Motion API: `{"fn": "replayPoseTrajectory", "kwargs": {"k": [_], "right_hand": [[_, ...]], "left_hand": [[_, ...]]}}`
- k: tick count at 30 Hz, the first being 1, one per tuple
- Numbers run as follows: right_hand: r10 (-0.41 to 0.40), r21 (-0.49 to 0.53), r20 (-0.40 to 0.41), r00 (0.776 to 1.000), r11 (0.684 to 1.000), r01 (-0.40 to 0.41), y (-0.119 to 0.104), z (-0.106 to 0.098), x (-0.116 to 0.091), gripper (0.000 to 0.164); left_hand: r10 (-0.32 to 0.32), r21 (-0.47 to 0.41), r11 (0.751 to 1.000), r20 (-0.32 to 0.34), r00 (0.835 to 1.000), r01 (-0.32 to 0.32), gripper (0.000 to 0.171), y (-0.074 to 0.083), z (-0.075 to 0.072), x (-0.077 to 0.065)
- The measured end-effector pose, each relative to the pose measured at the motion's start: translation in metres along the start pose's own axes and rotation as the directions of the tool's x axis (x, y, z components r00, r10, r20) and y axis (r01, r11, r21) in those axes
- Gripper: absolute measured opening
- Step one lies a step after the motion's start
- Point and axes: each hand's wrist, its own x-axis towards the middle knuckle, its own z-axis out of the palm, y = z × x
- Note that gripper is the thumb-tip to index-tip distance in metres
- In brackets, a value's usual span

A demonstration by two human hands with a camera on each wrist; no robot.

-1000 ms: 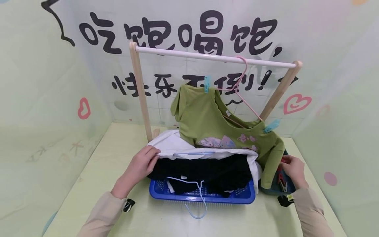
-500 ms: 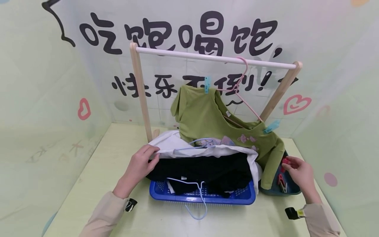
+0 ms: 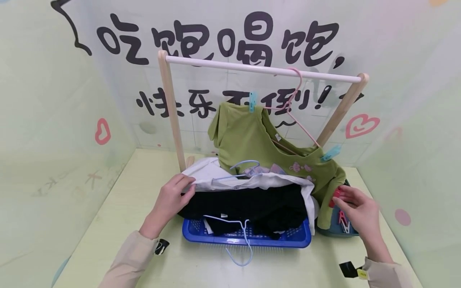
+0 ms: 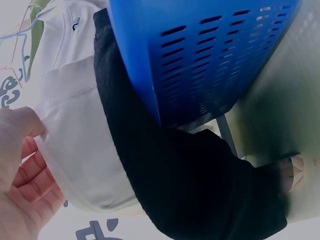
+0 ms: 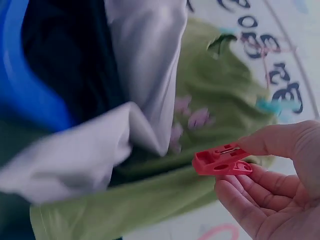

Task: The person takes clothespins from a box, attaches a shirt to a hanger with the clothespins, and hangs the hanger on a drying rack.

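On the left of the head view, my left hand (image 3: 174, 196) pinches the edge of a white garment (image 4: 82, 135) between thumb and fingers. A light blue hanger (image 3: 235, 176) sits at that garment's upper edge, its hook standing up before the green shirt (image 3: 241, 136). My right hand (image 3: 363, 214) pinches a red clothespin (image 5: 220, 161) by its handle end, close beside the green shirt's hanging sleeve (image 3: 328, 204). Under the white garment, a black garment (image 3: 245, 204) drapes over the blue basket (image 3: 248, 241). Another blue hanger (image 3: 246, 240) pokes out over the basket's front rim.
Behind stands a wooden rack with a white bar (image 3: 223, 65). From it a pink hanger (image 3: 299, 82) carries the green shirt, clipped with two turquoise clothespins (image 3: 252, 102). A dark bin (image 3: 325, 231) at right holds more clothespins (image 3: 343, 221), partly covered by the sleeve.
My right hand has drawn the red clothespin from the bin and brought it left toward the sleeve. The hanger hook at the white garment has come up into view. My left hand keeps its grip.
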Motion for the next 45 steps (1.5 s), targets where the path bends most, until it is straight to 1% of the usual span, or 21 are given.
{"fn": "replayPoseTrajectory", "kwargs": {"k": [2,8,14,17,19,22,25,27,29,34,36,39,42,45], "right_hand": [[-0.017,0.028,0.000,1.000,0.999,0.017,-0.006,0.005,-0.002,0.034],[-0.119,0.089,-0.008,0.993,0.989,0.119,-0.023,0.020,-0.008,0.034],[-0.176,0.164,0.045,0.983,0.972,0.167,-0.045,0.035,-0.012,0.035],[-0.210,0.229,0.074,0.975,0.955,0.189,-0.058,0.046,-0.012,0.036],[-0.245,0.288,0.088,0.965,0.934,0.211,-0.067,0.054,-0.012,0.036],[-0.316,0.358,0.105,0.943,0.897,0.260,-0.078,0.067,-0.012,0.038],[-0.383,0.399,0.116,0.917,0.863,0.310,-0.089,0.080,-0.011,0.039],[-0.413,0.418,0.122,0.902,0.846,0.331,-0.095,0.088,-0.011,0.038],[-0.435,0.440,0.125,0.892,0.830,0.343,-0.101,0.095,-0.011,0.038],[-0.466,0.493,0.144,0.873,0.799,0.345,-0.113,0.110,-0.012,0.037],[-0.487,0.512,0.147,0.861,0.782,0.355,-0.117,0.117,-0.012,0.037],[-0.530,0.539,0.153,0.834,0.752,0.379,-0.124,0.129,-0.013,0.037],[-0.588,0.549,0.158,0.793,0.720,0.424,-0.131,0.144,-0.014,0.036],[-0.626,0.530,0.153,0.765,0.705,0.471,-0.137,0.159,-0.015,0.035]], "left_hand": [[-0.002,-0.002,1.000,-0.010,1.000,0.002,0.015,0.000,0.001,0.001],[-0.012,-0.009,1.000,-0.028,1.000,0.012,0.014,0.000,0.003,0.002],[-0.032,-0.013,0.999,-0.021,0.999,0.032,0.014,0.000,0.002,0.002],[-0.045,-0.023,0.999,-0.019,0.999,0.045,0.014,0.000,0.002,0.001],[-0.051,-0.028,0.998,-0.020,0.998,0.050,0.014,0.000,0.002,0.001],[-0.051,-0.029,0.998,-0.026,0.998,0.050,0.015,0.000,0.002,0.001],[-0.041,-0.021,0.999,-0.034,0.999,0.040,0.016,0.001,0.001,0.002],[-0.038,-0.017,0.999,-0.036,0.999,0.038,0.017,0.001,0.001,0.002],[-0.039,-0.018,0.999,-0.037,0.999,0.038,0.017,0.001,0.001,0.002],[-0.045,-0.027,0.999,-0.031,0.999,0.044,0.017,0.001,0.000,0.002],[-0.048,-0.027,0.999,-0.030,0.998,0.047,0.017,0.001,0.000,0.002],[-0.053,-0.023,0.998,-0.034,0.998,0.052,0.017,0.001,-0.001,0.001],[-0.054,-0.026,0.998,-0.038,0.998,0.053,0.017,0.001,-0.002,0.001],[-0.051,-0.035,0.998,-0.039,0.998,0.050,0.017,0.002,-0.001,0.002]]}}
